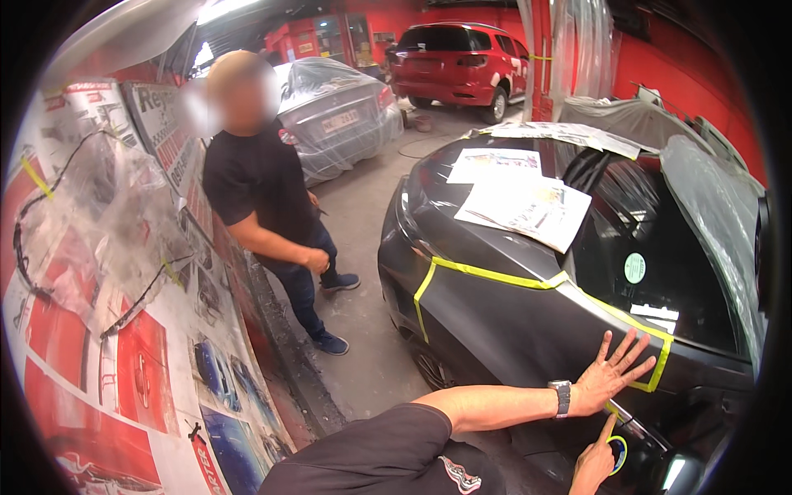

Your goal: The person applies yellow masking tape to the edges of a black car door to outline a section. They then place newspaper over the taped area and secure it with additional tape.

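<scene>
Yellow masking tape outlines the rear quarter panel of a dark grey car. My left hand, a watch on its wrist, lies on the bodywork beside the tape's corner below the rear side window. Its fingers are spread wide and hold nothing. Just below it my right hand points its index finger up at a short tape end. A roll of yellow masking tape sits against that hand, apparently gripped by its other fingers, which are partly hidden.
Newspaper sheets lie on the car's rear, and plastic film covers part of its roof. A person stands beyond the car's rear corner. Behind are a film-wrapped silver car and a red SUV. A printed banner wall runs along the left.
</scene>
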`<move>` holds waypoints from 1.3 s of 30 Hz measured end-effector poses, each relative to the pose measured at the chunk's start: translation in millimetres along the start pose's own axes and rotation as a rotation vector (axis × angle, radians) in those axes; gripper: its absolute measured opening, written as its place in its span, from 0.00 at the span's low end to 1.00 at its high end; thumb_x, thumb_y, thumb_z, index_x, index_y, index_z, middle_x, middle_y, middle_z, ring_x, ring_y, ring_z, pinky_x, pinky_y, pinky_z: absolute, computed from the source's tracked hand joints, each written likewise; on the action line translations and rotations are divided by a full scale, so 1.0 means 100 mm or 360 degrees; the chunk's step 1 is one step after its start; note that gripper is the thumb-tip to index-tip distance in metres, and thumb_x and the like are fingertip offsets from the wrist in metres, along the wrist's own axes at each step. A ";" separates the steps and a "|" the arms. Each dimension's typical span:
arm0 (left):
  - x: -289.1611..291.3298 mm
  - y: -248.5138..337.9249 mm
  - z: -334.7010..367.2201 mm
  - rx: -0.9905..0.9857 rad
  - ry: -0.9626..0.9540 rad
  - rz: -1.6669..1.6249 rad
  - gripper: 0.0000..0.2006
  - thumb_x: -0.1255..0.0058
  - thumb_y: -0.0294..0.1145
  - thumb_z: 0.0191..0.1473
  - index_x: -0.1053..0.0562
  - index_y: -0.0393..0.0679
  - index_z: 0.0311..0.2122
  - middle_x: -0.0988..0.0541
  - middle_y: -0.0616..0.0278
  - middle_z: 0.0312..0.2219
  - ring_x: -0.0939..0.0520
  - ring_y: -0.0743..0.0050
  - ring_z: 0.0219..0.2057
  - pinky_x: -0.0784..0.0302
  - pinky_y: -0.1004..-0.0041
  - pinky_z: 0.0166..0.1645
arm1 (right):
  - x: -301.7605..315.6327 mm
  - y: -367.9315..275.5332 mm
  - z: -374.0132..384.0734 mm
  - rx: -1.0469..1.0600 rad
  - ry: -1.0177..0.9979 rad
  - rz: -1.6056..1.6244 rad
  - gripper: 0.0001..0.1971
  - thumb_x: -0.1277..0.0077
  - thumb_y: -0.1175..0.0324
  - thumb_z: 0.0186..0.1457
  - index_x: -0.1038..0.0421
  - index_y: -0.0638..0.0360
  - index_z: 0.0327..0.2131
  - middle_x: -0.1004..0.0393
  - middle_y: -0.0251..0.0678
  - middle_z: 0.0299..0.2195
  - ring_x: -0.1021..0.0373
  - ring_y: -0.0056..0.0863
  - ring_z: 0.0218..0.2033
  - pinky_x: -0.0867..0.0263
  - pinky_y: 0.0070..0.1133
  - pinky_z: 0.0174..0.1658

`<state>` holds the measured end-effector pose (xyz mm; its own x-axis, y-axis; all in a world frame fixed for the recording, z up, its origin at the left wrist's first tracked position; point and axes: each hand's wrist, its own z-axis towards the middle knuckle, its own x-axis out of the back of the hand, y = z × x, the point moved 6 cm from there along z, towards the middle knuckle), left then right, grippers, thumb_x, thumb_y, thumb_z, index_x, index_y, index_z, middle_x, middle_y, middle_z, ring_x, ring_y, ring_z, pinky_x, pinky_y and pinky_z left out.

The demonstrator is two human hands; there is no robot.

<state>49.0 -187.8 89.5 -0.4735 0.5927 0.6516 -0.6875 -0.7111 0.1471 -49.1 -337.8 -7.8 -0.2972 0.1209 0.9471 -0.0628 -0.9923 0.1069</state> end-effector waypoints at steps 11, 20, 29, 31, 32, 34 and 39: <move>-0.02 0.04 0.00 -0.0017 0.0034 -0.0032 0.59 0.38 0.23 0.41 0.59 0.53 0.77 0.69 0.45 0.76 0.71 0.37 0.76 0.79 0.28 0.70 | 0.17 0.01 -0.01 -0.0081 -0.0229 0.0043 0.44 0.47 0.75 0.55 0.53 0.53 0.74 0.22 0.51 0.24 0.24 0.48 0.24 0.29 0.41 0.32; 0.02 -0.05 -0.02 -0.0020 -0.0045 -0.0061 0.58 0.36 0.28 0.43 0.58 0.52 0.77 0.68 0.44 0.76 0.72 0.35 0.76 0.80 0.27 0.69 | 0.12 -0.12 0.02 -0.0092 -0.0240 0.0097 0.47 0.46 0.78 0.53 0.56 0.52 0.75 0.22 0.54 0.24 0.23 0.52 0.26 0.28 0.43 0.34; 0.06 -0.06 -0.05 0.0004 -0.0247 0.0011 0.61 0.27 0.39 0.37 0.52 0.54 0.75 0.58 0.43 0.74 0.58 0.30 0.74 0.60 0.19 0.65 | 0.31 -0.25 0.08 -0.0365 -0.0298 0.0388 0.37 0.53 0.73 0.58 0.48 0.46 0.71 0.22 0.46 0.23 0.23 0.44 0.20 0.29 0.40 0.21; 0.12 -0.05 -0.01 0.0040 -0.0264 0.0029 0.64 0.26 0.39 0.35 0.54 0.54 0.76 0.60 0.44 0.75 0.61 0.29 0.74 0.63 0.19 0.66 | 0.39 -0.33 0.06 -0.0331 -0.0209 0.0481 0.32 0.54 0.74 0.59 0.43 0.49 0.68 0.23 0.44 0.22 0.22 0.41 0.20 0.29 0.38 0.19; 0.11 -0.02 0.02 0.0038 -0.0281 0.0067 0.65 0.25 0.39 0.35 0.56 0.54 0.76 0.61 0.44 0.75 0.63 0.29 0.74 0.64 0.19 0.66 | 0.37 -0.33 0.03 -0.0339 -0.0166 0.0525 0.30 0.55 0.74 0.60 0.41 0.50 0.67 0.23 0.44 0.22 0.22 0.39 0.20 0.29 0.37 0.18; 0.11 0.09 0.05 0.0011 -0.0283 0.0127 0.68 0.23 0.39 0.34 0.59 0.55 0.77 0.64 0.44 0.75 0.66 0.29 0.75 0.66 0.20 0.67 | 0.31 -0.31 0.00 -0.0210 -0.0093 0.0478 0.36 0.53 0.74 0.57 0.46 0.63 0.70 0.24 0.43 0.21 0.22 0.36 0.21 0.29 0.34 0.20; 0.06 0.15 0.05 -0.0165 -0.0165 0.0109 0.67 0.25 0.36 0.35 0.59 0.59 0.77 0.66 0.45 0.76 0.68 0.27 0.75 0.64 0.18 0.66 | 0.29 -0.34 -0.10 -0.0326 0.0010 0.0258 0.37 0.50 0.69 0.57 0.45 0.67 0.70 0.22 0.37 0.20 0.23 0.30 0.20 0.29 0.31 0.23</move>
<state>38.7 -196.3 99.1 -0.4658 0.4979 0.7315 -0.7110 -0.7027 0.0256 -65.4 -300.4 13.1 -0.3249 -0.0386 0.9450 -0.2050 -0.9725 -0.1102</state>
